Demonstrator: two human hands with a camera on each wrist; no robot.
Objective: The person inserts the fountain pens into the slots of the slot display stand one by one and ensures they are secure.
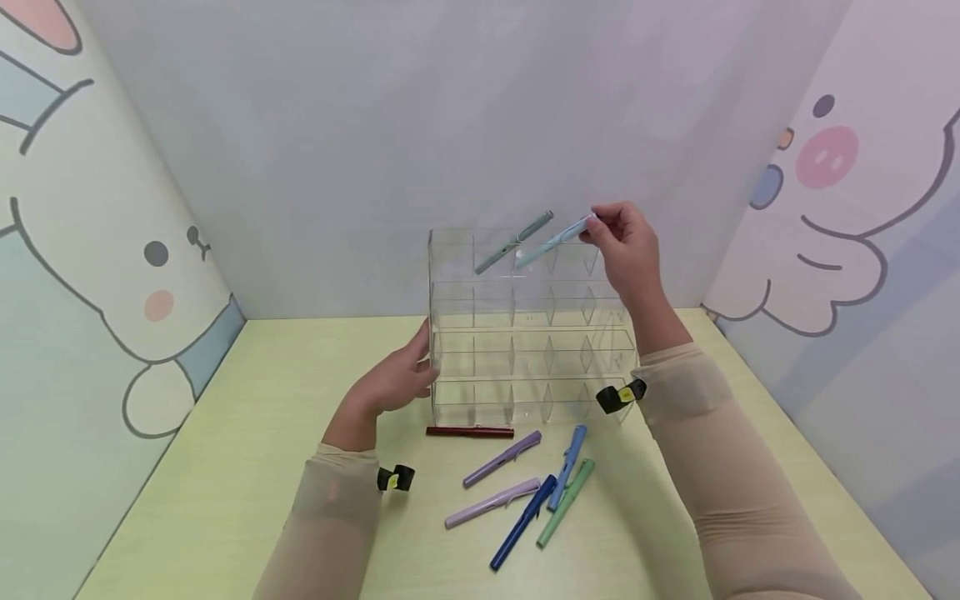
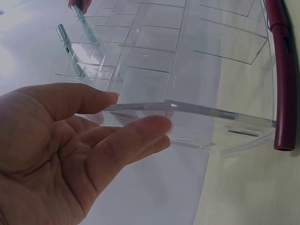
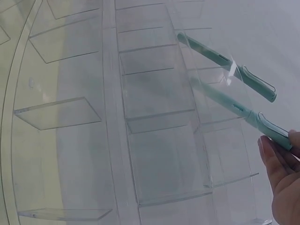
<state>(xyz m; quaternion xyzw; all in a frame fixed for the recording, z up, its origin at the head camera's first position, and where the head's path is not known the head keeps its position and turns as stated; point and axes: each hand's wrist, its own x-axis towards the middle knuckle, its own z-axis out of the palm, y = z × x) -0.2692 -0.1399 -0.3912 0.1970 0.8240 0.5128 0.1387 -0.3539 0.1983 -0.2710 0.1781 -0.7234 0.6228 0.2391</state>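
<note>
My right hand (image 1: 628, 246) pinches the clip end of a light blue capped pen (image 1: 553, 243) between thumb and fingers. That pen slants down to the left into the top tier of a clear acrylic rack (image 1: 493, 332). Left of it, a grey-green pen (image 1: 513, 242) leans at a similar slant in the top tier. My left hand (image 1: 393, 379) is at the rack's left side. In the left wrist view its thumb and loosely extended fingers (image 2: 140, 133) rest against the side panel (image 2: 201, 110).
A dark red pen (image 1: 470, 432) lies along the rack's front base. Nearer me are a purple pen (image 1: 502, 458), a lilac pen (image 1: 492, 503), a dark blue pen (image 1: 522, 523), a blue pen (image 1: 567, 468) and a green pen (image 1: 566, 504). A pale wall (image 1: 337, 167) stands behind.
</note>
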